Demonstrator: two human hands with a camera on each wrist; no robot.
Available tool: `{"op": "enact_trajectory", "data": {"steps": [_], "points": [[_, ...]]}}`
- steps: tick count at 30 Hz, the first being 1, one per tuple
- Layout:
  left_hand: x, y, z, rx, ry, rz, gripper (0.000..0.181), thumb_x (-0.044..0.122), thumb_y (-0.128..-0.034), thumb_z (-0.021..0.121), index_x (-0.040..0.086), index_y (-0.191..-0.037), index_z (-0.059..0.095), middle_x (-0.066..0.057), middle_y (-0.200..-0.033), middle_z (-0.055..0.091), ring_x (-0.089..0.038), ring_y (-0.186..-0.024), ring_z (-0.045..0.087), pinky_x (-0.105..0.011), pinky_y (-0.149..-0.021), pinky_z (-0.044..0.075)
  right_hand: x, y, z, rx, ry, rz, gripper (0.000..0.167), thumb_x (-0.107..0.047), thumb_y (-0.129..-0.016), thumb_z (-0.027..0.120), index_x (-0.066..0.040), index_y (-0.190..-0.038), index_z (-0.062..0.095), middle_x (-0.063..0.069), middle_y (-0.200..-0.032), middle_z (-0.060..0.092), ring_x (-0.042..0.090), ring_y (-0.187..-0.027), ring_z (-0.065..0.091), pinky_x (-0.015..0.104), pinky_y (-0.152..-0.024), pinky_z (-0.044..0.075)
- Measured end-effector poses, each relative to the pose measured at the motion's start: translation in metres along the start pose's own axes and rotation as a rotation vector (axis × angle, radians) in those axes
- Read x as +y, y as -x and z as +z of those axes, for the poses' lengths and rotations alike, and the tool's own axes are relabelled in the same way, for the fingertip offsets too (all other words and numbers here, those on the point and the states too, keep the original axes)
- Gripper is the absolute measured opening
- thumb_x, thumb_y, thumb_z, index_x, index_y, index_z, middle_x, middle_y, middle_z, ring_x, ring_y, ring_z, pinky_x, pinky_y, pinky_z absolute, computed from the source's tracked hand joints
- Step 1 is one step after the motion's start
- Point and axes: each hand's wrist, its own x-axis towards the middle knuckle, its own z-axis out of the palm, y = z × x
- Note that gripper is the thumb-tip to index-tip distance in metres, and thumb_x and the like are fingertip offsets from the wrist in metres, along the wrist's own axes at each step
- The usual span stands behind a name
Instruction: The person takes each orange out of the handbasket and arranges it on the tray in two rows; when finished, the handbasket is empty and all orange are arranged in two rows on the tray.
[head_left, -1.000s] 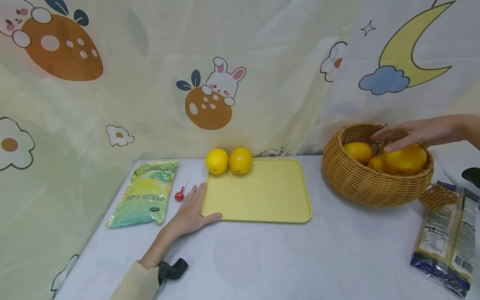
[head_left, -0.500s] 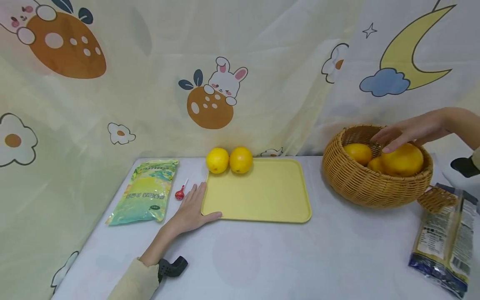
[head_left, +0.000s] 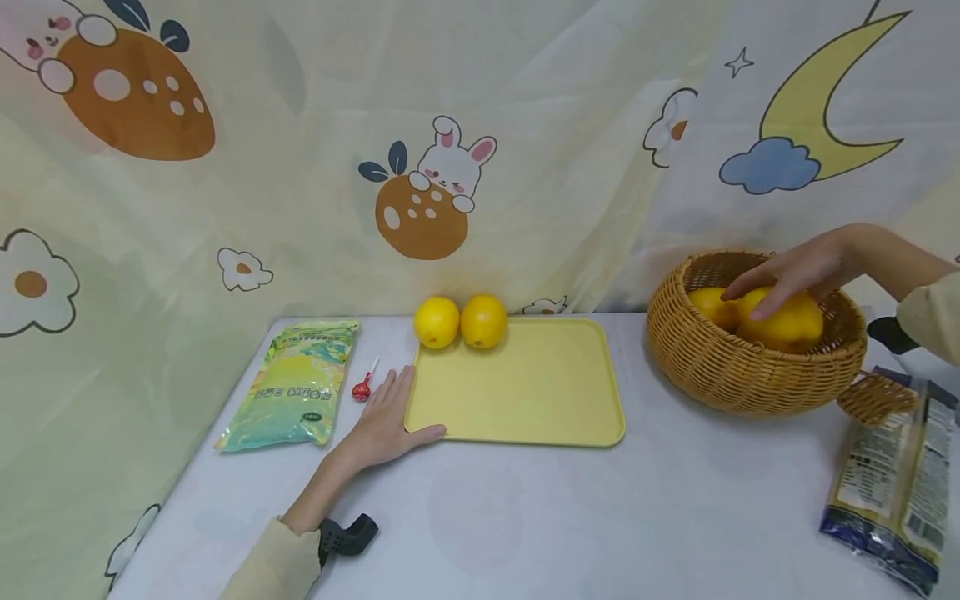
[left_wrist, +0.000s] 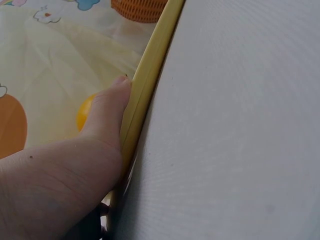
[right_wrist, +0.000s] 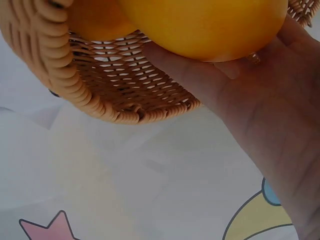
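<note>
Clearly, the right hand (head_left: 813, 265) grips the large yellow fruit (head_left: 787, 323), well apart from the spread left hand (head_left: 384, 427).

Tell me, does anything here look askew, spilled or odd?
Nothing looks spilled. The packet at the right lies askew, its upper end partly hidden by the woven piece beside the basket, and two fruits crowd one corner of the tray.

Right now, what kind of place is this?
Probably a little indoor spot set up specially; I can't tell which room. A cartoon cloth hangs behind a white table, which holds a tray and a basket of fruit.
</note>
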Motion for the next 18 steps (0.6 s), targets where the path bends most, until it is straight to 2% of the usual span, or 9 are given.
{"op": "enact_trajectory", "data": {"steps": [6, 11, 14, 18], "points": [[0.000, 0.001, 0.000, -0.007, -0.001, -0.007, 0.115, 0.069, -0.0799, 0.062, 0.006, -0.156, 0.003, -0.013, -0.165, 0.004, -0.036, -0.152, -0.001, -0.057, -0.123, 0.005, -0.008, -0.008, 0.001, -0.003, -0.019, 0.030, 0.086, -0.034, -0.094, 0.058, 0.003, -0.152, 0.007, 0.035, -0.145, 0.022, 0.027, -0.116, 0.051, 0.046, -0.099, 0.052], [0.000, 0.001, 0.001, -0.008, -0.001, -0.009, 0.116, 0.069, -0.0795, 0.062, 0.006, -0.156, 0.003, -0.013, -0.165, 0.004, -0.036, -0.152, -0.001, -0.057, -0.123, 0.005, -0.016, -0.012, 0.002, 0.046, 0.013, 0.064, 0.087, -0.031, -0.093, 0.063, 0.002, -0.152, 0.009, 0.033, -0.140, 0.029, 0.026, -0.111, 0.052, 0.045, -0.095, 0.054], [-0.001, 0.000, 0.001, -0.008, -0.002, -0.010, 0.116, 0.070, -0.0791, 0.061, 0.006, -0.156, 0.003, -0.013, -0.165, 0.004, -0.036, -0.152, -0.001, -0.057, -0.123, 0.005, -0.018, -0.013, 0.002, 0.070, 0.031, 0.075, 0.086, -0.032, -0.092, 0.063, 0.001, -0.152, 0.012, 0.034, -0.139, 0.029, 0.026, -0.109, 0.052, 0.046, -0.093, 0.055], [-0.001, -0.001, 0.001, -0.007, -0.007, -0.009, 0.116, 0.071, -0.0790, 0.061, 0.007, -0.156, 0.003, -0.013, -0.165, 0.004, -0.036, -0.152, -0.001, -0.057, -0.123, 0.005, -0.017, -0.014, 0.001, 0.074, 0.004, 0.087, 0.086, -0.032, -0.092, 0.063, 0.000, -0.152, 0.012, 0.037, -0.140, 0.024, 0.029, -0.111, 0.052, 0.049, -0.092, 0.055]]}}
